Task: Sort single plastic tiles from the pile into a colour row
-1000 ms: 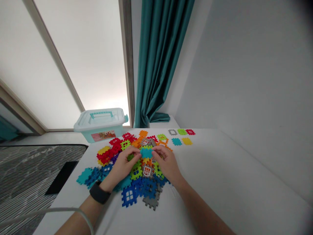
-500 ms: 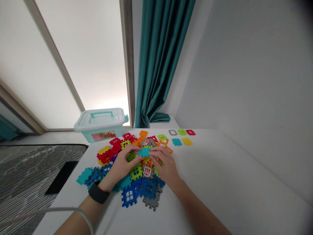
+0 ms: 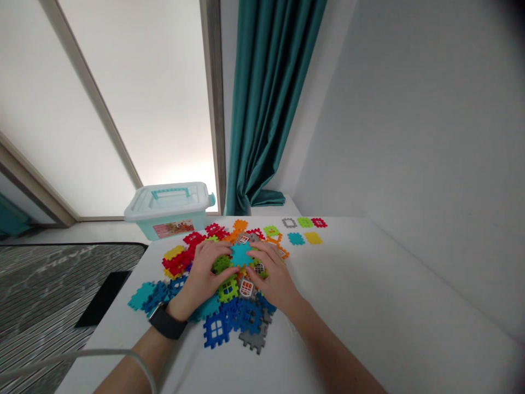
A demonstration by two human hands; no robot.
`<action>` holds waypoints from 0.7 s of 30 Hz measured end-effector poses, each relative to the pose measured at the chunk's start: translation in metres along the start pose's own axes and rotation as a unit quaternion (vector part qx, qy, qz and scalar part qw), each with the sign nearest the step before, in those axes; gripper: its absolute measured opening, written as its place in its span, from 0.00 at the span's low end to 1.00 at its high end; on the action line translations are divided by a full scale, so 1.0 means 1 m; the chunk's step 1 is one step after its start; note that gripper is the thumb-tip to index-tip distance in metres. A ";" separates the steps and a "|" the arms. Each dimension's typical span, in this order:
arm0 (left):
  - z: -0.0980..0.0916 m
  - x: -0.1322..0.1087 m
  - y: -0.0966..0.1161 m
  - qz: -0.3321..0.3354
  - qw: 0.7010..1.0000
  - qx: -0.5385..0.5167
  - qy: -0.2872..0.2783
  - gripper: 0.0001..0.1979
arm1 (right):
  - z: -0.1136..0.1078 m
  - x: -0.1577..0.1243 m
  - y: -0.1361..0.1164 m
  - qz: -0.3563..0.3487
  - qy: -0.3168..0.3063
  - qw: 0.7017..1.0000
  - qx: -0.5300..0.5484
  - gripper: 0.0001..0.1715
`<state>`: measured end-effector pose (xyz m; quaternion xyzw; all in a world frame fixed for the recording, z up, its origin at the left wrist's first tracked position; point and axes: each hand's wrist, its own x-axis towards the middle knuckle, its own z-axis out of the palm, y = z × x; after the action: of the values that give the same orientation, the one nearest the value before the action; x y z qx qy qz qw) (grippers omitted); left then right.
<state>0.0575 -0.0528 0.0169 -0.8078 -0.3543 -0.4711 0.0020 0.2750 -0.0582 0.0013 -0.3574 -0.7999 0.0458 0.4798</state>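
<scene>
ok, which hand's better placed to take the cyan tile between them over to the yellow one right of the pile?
Right, probably. The right hand is nearer the yellow tile, its fingers at the cyan tile's edge. The left hand is farther off, the right between.

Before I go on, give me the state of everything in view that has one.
Turquoise tile: held between both hands, above the heap
Left hand: fingers at its left edge
Right hand: fingers at its right edge
Tile heap: spread out, overlapping
Five tiles: flat, two rows, apart from heap
Box: lid on
Curtain: gathered
</scene>
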 end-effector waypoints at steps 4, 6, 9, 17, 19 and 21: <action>0.000 0.000 0.000 0.006 1.000 0.005 0.014 0.14 | -0.001 0.001 -0.002 -0.015 0.019 1.000 -0.009 0.17; 0.001 -0.001 -0.001 0.014 1.000 0.011 0.016 0.13 | -0.001 0.002 -0.004 -0.020 0.023 0.999 -0.011 0.17; 0.001 0.000 -0.002 0.020 1.000 0.017 0.011 0.12 | -0.002 0.002 -0.005 -0.023 0.023 0.999 -0.016 0.16; 0.001 -0.001 -0.001 0.007 1.000 0.018 0.001 0.13 | -0.001 0.002 -0.004 -0.014 0.015 0.999 -0.024 0.15; 0.003 -0.002 -0.002 0.002 1.000 0.015 -0.003 0.13 | -0.001 0.001 -0.005 -0.005 0.008 1.000 -0.028 0.15; 0.006 -0.004 -0.003 -0.006 1.000 0.010 -0.008 0.14 | 0.000 0.001 -0.005 0.006 0.005 1.000 -0.030 0.14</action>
<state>0.0588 -0.0505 0.0094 -0.8097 -0.3637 -0.4606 0.0048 0.2720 -0.0613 0.0035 -0.3764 -0.7967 0.0230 0.4723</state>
